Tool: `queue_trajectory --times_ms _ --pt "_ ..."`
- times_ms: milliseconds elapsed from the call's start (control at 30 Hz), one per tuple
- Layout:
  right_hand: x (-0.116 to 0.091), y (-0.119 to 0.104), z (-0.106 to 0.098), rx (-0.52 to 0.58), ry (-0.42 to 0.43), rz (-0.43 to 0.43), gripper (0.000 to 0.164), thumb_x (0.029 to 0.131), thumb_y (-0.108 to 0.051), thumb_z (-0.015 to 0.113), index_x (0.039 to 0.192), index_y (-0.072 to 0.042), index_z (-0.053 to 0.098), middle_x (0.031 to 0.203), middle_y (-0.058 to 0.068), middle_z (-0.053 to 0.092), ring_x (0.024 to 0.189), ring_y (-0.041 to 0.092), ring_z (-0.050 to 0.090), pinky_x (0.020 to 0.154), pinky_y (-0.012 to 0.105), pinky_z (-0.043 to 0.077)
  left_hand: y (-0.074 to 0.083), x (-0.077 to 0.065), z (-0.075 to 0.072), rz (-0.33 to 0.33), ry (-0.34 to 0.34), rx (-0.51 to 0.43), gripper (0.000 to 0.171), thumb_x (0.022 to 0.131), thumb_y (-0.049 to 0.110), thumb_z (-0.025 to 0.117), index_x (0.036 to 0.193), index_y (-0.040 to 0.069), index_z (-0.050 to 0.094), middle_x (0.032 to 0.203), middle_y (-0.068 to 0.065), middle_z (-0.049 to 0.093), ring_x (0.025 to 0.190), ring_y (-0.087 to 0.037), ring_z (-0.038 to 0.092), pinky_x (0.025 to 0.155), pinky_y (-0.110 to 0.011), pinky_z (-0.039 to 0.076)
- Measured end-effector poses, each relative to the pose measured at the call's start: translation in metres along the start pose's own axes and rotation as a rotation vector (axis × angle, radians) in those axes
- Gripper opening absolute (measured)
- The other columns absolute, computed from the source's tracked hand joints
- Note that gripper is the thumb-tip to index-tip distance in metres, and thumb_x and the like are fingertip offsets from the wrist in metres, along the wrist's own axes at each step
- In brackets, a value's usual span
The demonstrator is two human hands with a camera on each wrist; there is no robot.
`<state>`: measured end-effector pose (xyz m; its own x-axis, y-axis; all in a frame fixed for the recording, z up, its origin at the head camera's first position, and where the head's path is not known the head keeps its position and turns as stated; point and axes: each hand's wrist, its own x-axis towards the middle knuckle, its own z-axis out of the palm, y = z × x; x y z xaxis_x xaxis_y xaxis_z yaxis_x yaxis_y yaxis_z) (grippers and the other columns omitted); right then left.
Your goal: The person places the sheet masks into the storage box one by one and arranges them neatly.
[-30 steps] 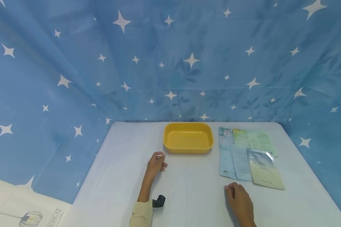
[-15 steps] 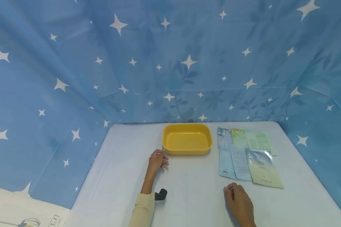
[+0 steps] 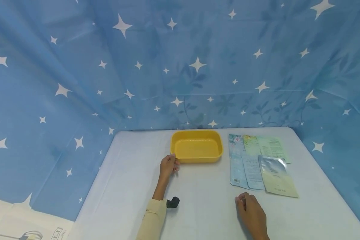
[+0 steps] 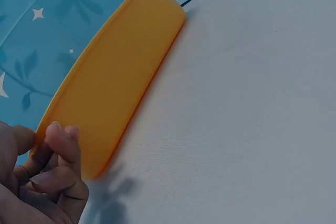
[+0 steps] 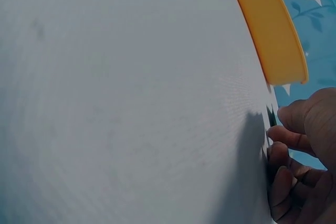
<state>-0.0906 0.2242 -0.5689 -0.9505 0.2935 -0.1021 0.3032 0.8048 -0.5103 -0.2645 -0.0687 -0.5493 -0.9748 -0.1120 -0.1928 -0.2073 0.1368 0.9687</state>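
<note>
1. The left hand (image 3: 168,166) has its thumb and forefinger closed over the rim of the yellow tray (image 3: 198,160) at the near left corner, pinching it; the other fingers curl loosely below, along the tray's outer wall.
2. The right hand (image 3: 252,213) holds nothing: its fingers are loosely bent, thumb near the fingertips, low at the white table (image 3: 204,203), just short of the packets.
3. The yellow tray stands upright on the table, near the far edge, its inside bare.
4. Just right of the tray, apart from it, flat packets lie overlapping in two rows. Nearer are two light blue packets (image 3: 239,171) and a silver and cream packet (image 3: 278,176); beyond lie a floral blue packet (image 3: 236,143), a yellow-topped packet (image 3: 251,143) and a pale green packet (image 3: 274,147).
5. A cream sleeve (image 3: 153,216) covers the left forearm, with a black piece (image 3: 173,202) jutting from its cuff.
6. Behind the table hangs blue cloth (image 3: 156,76) printed with white stars and leaves.
</note>
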Motion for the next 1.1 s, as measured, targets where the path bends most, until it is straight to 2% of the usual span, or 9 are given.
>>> queue_trajectory --times_ms 233,433,667,800,1100 --pt "0.0 0.0 0.0 0.001 -0.001 -0.006 0.02 0.097 -0.021 0.058 0.101 -0.002 0.062 0.077 0.004 0.05 0.064 0.016 0.045 0.056 0.029 0.035 0.001 0.0 0.0 0.054 0.001 -0.003 0.032 0.101 0.027 0.053 0.088 0.0 0.065 0.069 -0.004 0.07 0.048 -0.01 0.055 0.044 -0.017 0.038" --pt "0.001 0.001 0.002 0.004 -0.012 0.004 0.021 0.098 -0.022 0.057 0.104 -0.002 0.062 0.079 0.005 0.051 0.065 0.015 0.046 0.057 0.029 0.036 -0.004 -0.009 -0.005 0.017 -0.027 -0.017 0.032 0.1 0.025 0.054 0.087 -0.002 0.066 0.07 -0.005 0.071 0.05 -0.009 0.056 0.048 -0.017 0.042" --pt "0.0 0.003 0.003 0.011 0.023 -0.022 0.021 0.097 -0.022 0.058 0.103 -0.002 0.063 0.079 0.006 0.053 0.065 0.016 0.048 0.056 0.029 0.037 -0.011 -0.033 -0.014 0.018 -0.014 0.014 0.031 0.099 0.022 0.055 0.082 -0.001 0.066 0.066 -0.003 0.068 0.052 -0.01 0.059 0.05 -0.017 0.046" --pt "0.0 0.002 0.001 0.009 0.037 -0.037 0.021 0.097 -0.022 0.058 0.102 -0.002 0.064 0.078 0.005 0.053 0.065 0.015 0.047 0.056 0.028 0.037 -0.013 -0.048 -0.022 0.013 -0.01 -0.001 0.03 0.098 0.018 0.055 0.078 -0.002 0.063 0.063 -0.003 0.066 0.05 -0.01 0.058 0.049 -0.016 0.046" --pt "-0.001 0.0 -0.007 0.038 0.03 -0.017 0.023 0.1 -0.021 0.055 0.102 -0.001 0.065 0.079 0.004 0.057 0.071 0.017 0.051 0.061 0.029 0.04 -0.028 -0.087 -0.041 -0.001 -0.068 0.022 0.028 0.099 0.019 0.053 0.081 -0.001 0.06 0.064 -0.003 0.065 0.052 -0.01 0.059 0.049 -0.017 0.046"
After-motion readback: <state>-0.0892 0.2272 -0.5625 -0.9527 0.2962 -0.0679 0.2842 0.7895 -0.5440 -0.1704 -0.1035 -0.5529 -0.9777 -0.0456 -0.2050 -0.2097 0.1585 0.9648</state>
